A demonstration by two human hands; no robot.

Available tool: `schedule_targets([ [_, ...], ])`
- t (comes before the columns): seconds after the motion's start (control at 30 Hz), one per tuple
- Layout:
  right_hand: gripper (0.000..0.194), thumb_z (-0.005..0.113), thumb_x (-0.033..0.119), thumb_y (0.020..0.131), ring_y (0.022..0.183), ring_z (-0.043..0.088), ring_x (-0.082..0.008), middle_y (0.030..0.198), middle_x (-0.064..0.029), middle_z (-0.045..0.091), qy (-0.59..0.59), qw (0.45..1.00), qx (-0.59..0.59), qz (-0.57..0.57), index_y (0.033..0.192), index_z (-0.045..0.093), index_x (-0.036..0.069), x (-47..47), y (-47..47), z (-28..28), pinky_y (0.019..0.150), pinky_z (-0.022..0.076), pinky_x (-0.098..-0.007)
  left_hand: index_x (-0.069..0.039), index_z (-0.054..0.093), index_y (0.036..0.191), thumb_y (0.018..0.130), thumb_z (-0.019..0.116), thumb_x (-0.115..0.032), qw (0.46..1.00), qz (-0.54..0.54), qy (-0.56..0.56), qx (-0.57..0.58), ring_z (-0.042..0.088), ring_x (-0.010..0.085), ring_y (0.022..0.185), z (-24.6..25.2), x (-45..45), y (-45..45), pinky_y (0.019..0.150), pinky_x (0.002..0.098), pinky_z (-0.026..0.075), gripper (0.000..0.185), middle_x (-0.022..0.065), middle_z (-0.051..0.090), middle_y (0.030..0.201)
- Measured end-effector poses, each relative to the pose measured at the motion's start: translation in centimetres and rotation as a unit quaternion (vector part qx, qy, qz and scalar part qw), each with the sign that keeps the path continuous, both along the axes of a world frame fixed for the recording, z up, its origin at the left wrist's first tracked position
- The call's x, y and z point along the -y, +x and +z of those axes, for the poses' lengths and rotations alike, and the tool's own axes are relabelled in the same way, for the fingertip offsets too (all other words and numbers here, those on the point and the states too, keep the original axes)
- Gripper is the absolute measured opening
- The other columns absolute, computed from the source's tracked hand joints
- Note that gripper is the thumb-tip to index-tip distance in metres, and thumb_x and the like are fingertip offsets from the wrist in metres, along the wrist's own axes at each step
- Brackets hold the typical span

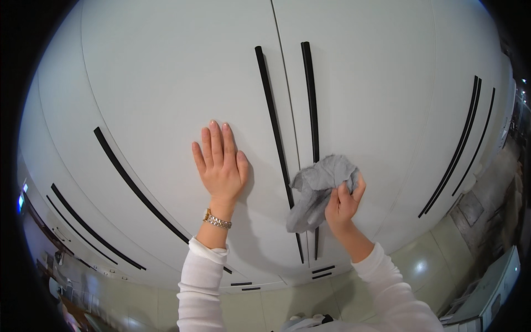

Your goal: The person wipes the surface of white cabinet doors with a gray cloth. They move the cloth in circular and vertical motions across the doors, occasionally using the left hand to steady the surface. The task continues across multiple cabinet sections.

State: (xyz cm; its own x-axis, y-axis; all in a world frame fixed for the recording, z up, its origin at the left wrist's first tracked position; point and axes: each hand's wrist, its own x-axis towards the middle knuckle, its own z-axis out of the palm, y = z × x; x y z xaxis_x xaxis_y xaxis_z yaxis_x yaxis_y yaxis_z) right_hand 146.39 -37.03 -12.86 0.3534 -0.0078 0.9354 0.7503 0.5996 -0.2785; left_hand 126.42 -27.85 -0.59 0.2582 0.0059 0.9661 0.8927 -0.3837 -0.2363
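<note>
My left hand [222, 166] lies flat on a white wardrobe door [174, 83], palm down with the thumb apart from the fingers; it holds nothing. A metal-band wristwatch [217, 219] sits on that wrist. In my right hand [345, 203] a crumpled grey cloth [321, 186] is pinched between thumb and fingers. The cloth lies across the lower part of the right black bar handle [309, 95] and partly covers the left black bar handle [271, 112]. Between these two handles runs the narrow gap where the doors meet.
More long black handles [137, 182] stand on the doors at left and right. Small drawer handles [323, 269] are low down near the tiled floor [244, 307]. A pale box-like piece of furniture [485, 294] stands at the lower right. My feet show at the bottom.
</note>
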Motion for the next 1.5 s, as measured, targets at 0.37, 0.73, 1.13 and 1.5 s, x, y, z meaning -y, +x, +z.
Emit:
schedule_targets([
  [0.37,0.051,0.051,0.044,0.085,0.124,0.039,-0.0453,0.134,-0.0272,0.044,-0.033,0.93,0.24,-0.276,0.105,0.06,-0.003,-3.1,-4.7,10.5,0.098,0.0318,-0.0547,-0.007,0.049,0.133,0.087,0.039,-0.025,1.0,-0.013,0.001,0.0,0.034,0.0257,0.135,0.0,-0.1,-0.1,0.113,0.0454,0.017,0.05,0.0132,0.04,0.143],
  [0.73,0.048,0.054,0.037,0.085,0.124,0.04,-0.0427,0.136,-0.0221,0.043,-0.052,0.939,0.195,-0.28,0.108,0.057,-0.004,-5.0,-4.2,15.6,0.098,0.0339,-0.05,-0.008,0.052,0.131,0.086,0.042,-0.025,0.999,-0.032,-0.004,0.011,0.035,0.0249,0.134,0.0,-0.1,-0.2,0.113,0.0449,0.018,0.049,0.0118,0.043,0.141],
  [1.13,0.021,0.057,0.014,0.081,0.13,0.035,-0.0416,0.129,-0.0204,0.049,-0.14,0.887,0.262,-0.354,0.096,0.063,0.0,-3.7,-1.5,8.0,0.099,0.0266,-0.0627,-0.009,0.052,0.131,0.086,0.043,-0.025,1.0,-0.023,-0.001,0.001,0.037,0.024,0.133,0.2,-0.1,-0.4,0.112,0.0453,0.019,0.049,0.0107,0.044,0.14],
  [1.5,0.028,0.061,0.008,0.077,0.12,0.043,-0.0385,0.125,-0.0205,0.05,0.016,0.897,0.224,-0.381,0.103,0.06,-0.001,-5.6,-1.7,17.1,0.101,0.0282,-0.0569,-0.011,0.052,0.131,0.09,0.038,-0.025,0.999,-0.044,-0.002,0.015,0.037,0.0206,0.133,-0.1,-0.4,-0.7,0.113,0.0426,0.019,0.046,0.0062,0.045,0.14],
])
